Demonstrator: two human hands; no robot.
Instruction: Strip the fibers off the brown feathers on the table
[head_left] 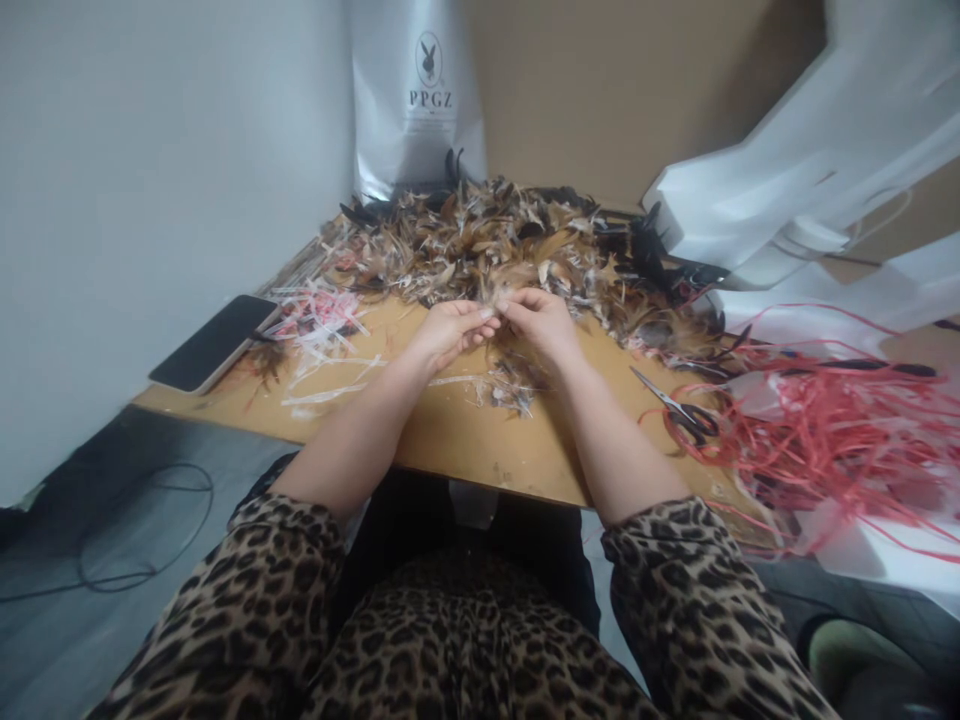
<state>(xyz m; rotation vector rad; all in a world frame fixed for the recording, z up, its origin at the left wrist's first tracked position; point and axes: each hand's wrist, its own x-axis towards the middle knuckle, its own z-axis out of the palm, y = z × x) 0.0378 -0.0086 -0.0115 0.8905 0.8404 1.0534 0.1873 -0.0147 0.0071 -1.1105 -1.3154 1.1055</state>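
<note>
A big heap of brown, tan and black feathers (495,240) covers the far half of a wooden table (465,440). My left hand (450,332) and my right hand (541,322) meet at the heap's near edge, fingertips pinched together on a small bunch of feathers (496,297). Both hands have curled fingers. A few loose grey and brown feathers (514,385) lie on the wood just below my right wrist. Leopard-print sleeves cover my upper arms.
Scissors (679,405) lie right of my right forearm, beside a tangle of red string (825,430). White and pink strips (322,330) and a dark phone (214,342) lie at the left. A silver bag (418,95) stands behind; white foam pieces (810,170) at the right.
</note>
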